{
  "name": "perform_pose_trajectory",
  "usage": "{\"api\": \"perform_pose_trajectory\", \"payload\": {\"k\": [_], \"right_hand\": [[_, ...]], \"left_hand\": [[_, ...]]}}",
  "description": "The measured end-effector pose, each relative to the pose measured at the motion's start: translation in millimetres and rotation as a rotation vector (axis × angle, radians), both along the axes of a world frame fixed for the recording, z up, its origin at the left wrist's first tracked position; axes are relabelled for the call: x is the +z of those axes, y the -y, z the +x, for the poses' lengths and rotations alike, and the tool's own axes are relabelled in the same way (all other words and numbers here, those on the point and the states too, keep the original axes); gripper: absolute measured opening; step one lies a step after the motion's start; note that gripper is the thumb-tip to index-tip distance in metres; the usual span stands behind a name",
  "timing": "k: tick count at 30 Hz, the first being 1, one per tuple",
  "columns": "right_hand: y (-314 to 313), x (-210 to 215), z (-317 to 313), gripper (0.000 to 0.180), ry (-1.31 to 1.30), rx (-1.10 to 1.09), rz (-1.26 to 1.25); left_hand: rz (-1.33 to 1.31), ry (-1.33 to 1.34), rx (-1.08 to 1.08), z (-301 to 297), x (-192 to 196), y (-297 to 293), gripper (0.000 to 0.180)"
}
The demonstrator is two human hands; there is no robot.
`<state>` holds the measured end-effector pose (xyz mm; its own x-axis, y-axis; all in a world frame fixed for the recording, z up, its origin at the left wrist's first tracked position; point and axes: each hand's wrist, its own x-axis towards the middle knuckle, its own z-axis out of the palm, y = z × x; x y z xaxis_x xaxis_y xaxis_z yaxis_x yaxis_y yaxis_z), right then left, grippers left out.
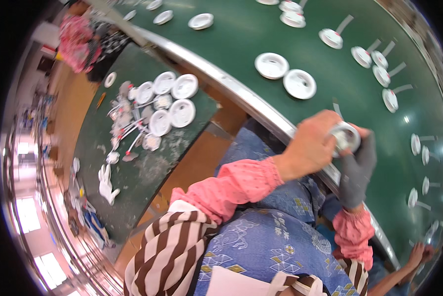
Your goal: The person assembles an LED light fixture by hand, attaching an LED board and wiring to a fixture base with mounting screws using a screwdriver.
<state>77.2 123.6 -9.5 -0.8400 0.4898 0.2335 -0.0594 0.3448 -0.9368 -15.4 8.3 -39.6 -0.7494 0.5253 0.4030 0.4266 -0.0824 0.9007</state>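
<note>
Over the near edge of the green belt, both hands hold one small round white plastic housing (347, 138). A thin pale strip sticks up behind it. My left hand (309, 143), bare, pinches the housing from its left side. My right hand (358, 170), in a grey glove, grips its right side and underside. The fingers hide much of the housing, and its inner detail is too small to make out. Just beyond my hands, two white round covers (299, 84) lie side by side on the belt.
The green conveyor belt (231, 47) carries several white discs with strips (331, 38). A metal rail (216, 74) edges it. On the left table (152, 192) lie white covers (182, 113), wired parts (128, 123) and a white glove (106, 184). Another person's hand (419, 254) is at lower right; someone in pink (76, 42) sits upper left.
</note>
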Motion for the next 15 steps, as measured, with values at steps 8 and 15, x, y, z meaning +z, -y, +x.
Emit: {"api": "perform_pose_trajectory", "payload": {"k": [8,15], "right_hand": [[-185,-45,71,0.040,0.139,-0.485,1.195],[-168,-50,95,0.045,0.399,-0.287,1.169]], "left_hand": [[-0.447,-0.317,0.539,-29,34,149,0.034],[-1.111,-0.292,0.953,-57,22,352,0.028]]}}
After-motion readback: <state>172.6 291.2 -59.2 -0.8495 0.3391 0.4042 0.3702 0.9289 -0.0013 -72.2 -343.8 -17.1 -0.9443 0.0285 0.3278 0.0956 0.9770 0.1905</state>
